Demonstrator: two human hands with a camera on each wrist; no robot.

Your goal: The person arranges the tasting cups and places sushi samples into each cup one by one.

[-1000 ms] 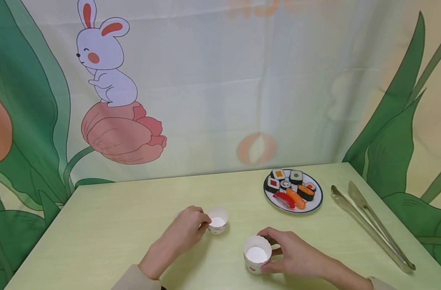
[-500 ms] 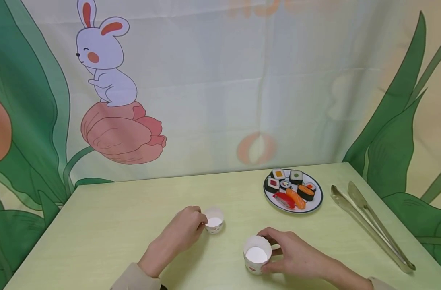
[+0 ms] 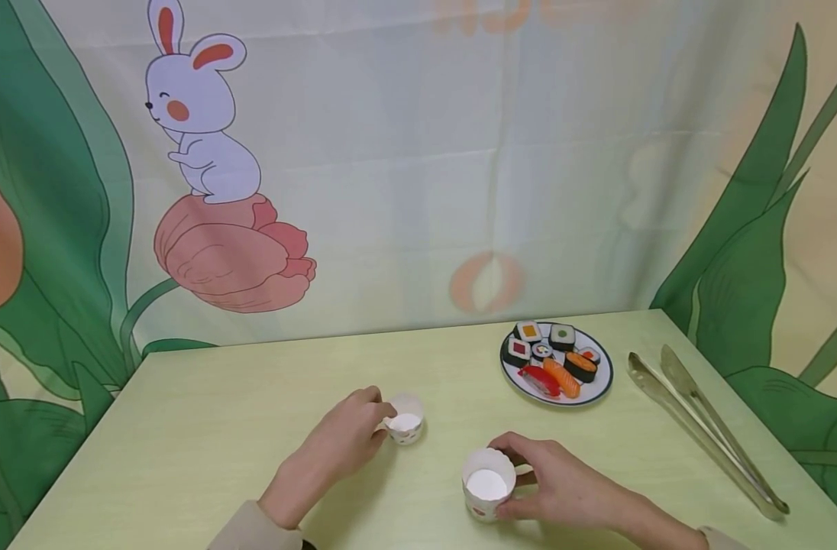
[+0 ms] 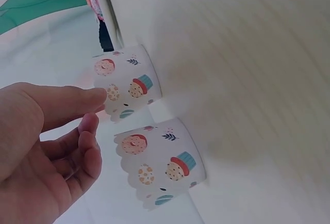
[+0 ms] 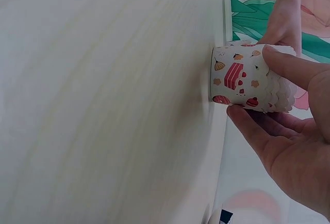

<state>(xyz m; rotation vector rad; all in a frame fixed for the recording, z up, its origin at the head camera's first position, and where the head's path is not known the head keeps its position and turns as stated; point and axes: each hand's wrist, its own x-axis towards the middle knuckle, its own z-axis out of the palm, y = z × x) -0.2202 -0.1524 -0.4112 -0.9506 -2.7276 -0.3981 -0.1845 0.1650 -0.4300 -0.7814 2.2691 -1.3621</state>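
Observation:
In the head view my left hand (image 3: 343, 435) pinches the left rim of a short white paper baking cup (image 3: 406, 426) with thumb and fingertips. The left wrist view has the thumb against the scalloped rim of a cup printed with cakes (image 4: 131, 84); a second cup (image 4: 165, 164) with like prints shows below it. Nearer to me, my right hand (image 3: 559, 485) grips another white paper baking cup (image 3: 483, 504) from the right. The right wrist view shows thumb and fingers around this upright cup (image 5: 240, 77); several scalloped edges show at its rim.
A blue-rimmed plate (image 3: 518, 385) with several sushi pieces (image 3: 561, 376) stands at the table's back right. Metal tongs (image 3: 707, 441) lie along the right side. A printed rabbit curtain (image 3: 391, 191) hangs behind the pale green table (image 3: 240, 405).
The left cup has shifted slightly left with my left hand at its rim, mostly in the first half second. My right hand and its cup have stayed in place.

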